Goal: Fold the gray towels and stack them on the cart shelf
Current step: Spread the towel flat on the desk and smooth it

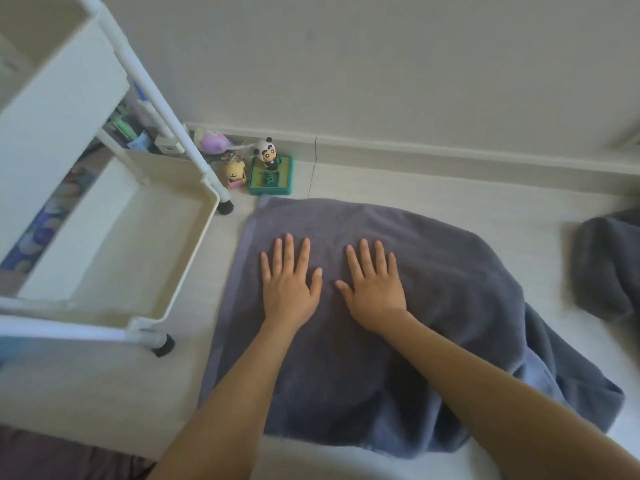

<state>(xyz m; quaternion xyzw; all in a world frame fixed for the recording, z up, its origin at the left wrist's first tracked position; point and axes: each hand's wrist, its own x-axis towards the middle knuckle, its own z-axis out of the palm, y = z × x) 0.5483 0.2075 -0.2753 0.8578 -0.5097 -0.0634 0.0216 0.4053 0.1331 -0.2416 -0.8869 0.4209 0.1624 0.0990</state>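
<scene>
A gray towel (433,271) lies spread on the pale floor, folded over, with a rumpled layer sticking out at its lower right. My left hand (287,282) presses flat on it with fingers straight and spread. My right hand (375,289) lies flat beside it, thumbs almost meeting. A second gray towel (606,265) sits crumpled at the right edge. The white cart (187,258) stands to the left, its low shelf holding nothing that I can see.
Small toys stand by the wall behind the cart: a panda figure on a green base (271,171), a yellow figure (234,173) and a purple plush (213,142). The cart's black wheels (162,344) rest close to the towel's left edge.
</scene>
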